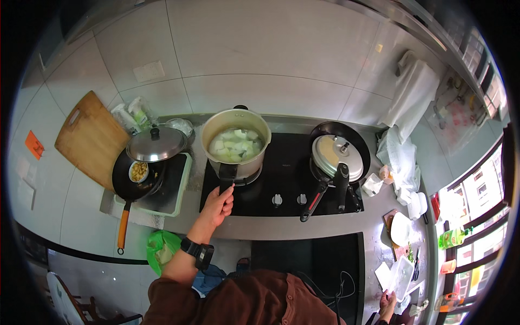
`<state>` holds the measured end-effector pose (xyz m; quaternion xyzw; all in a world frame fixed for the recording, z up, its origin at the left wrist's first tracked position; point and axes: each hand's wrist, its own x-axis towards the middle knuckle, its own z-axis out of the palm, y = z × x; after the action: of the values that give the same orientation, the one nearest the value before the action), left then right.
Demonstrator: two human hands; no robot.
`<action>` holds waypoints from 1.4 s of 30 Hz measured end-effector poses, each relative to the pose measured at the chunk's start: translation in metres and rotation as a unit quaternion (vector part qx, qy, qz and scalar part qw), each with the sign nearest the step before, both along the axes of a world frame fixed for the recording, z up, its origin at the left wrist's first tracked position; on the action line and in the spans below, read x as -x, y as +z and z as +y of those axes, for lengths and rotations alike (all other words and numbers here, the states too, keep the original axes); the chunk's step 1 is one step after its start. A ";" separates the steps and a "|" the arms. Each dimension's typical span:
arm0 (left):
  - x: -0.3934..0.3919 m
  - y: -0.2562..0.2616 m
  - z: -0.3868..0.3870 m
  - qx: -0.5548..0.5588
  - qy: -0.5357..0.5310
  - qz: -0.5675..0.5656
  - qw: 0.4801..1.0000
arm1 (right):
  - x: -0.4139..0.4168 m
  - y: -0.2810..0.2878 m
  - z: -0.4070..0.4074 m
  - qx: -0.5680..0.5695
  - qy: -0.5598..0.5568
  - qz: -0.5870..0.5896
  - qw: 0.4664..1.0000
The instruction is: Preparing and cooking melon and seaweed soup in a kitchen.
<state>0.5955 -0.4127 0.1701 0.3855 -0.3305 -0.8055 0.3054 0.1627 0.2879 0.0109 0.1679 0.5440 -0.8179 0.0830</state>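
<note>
My left hand (219, 205) is closed around the black handle (228, 174) of a deep metal pressure-cooker pot (206, 142) on the left burner. The pot has no lid on. Pale green-white vegetable chunks (237, 144) sit in liquid inside it. A black watch-like device (198, 252) is strapped on my left wrist. At the lower right, my right hand (388, 302) grips the near end of a translucent plastic container (401, 278) over the side counter. The frame's bottom edge cuts off most of my right arm.
On the right burner, a black frying pan (363, 140) holds a pressure-cooker lid (353, 160). To the left, a wok (122, 183) carries a small bowl (139, 172) and a domed lid (156, 146). A wooden cutting board (91, 138) leans against the wall. A white bowl (401, 229) is on the side counter.
</note>
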 end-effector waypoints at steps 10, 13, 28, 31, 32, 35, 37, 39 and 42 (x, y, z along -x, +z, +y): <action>-0.008 -0.019 -0.003 0.021 0.010 0.008 1.000 | -0.022 0.018 0.004 -0.075 0.035 -0.132 0.988; -0.019 -0.024 -0.005 0.023 -0.002 0.016 1.000 | -0.031 0.043 -0.051 -0.152 -0.169 -0.163 0.960; -0.019 0.010 0.018 0.125 0.406 -0.048 0.904 | 0.046 0.128 -0.343 -0.290 0.260 0.159 0.907; 0.011 0.022 0.045 0.171 0.392 -0.075 0.901 | 0.096 0.110 -0.369 -0.316 0.293 0.154 0.889; 0.018 0.022 0.054 0.196 0.383 -0.097 0.897 | 0.111 0.101 -0.375 -0.323 0.303 0.158 0.883; 0.024 0.011 0.071 0.205 0.380 -0.124 0.894 | 0.145 0.080 -0.381 -0.324 0.336 0.122 0.876; 0.026 0.008 0.085 0.193 0.386 -0.144 0.891 | 0.161 0.075 -0.385 -0.308 0.327 0.108 0.887; 0.035 0.009 0.100 0.215 0.413 -0.165 0.869 | 0.194 0.064 -0.376 -0.299 0.253 0.125 0.912; 0.048 0.013 0.110 0.205 0.412 -0.217 0.861 | 0.270 0.036 -0.345 -0.301 0.130 0.113 0.938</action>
<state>0.5476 -0.3028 0.1826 0.5800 -0.3576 -0.4161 0.6021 -0.1075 -0.0575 0.0471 0.0195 0.7875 -0.6118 0.0719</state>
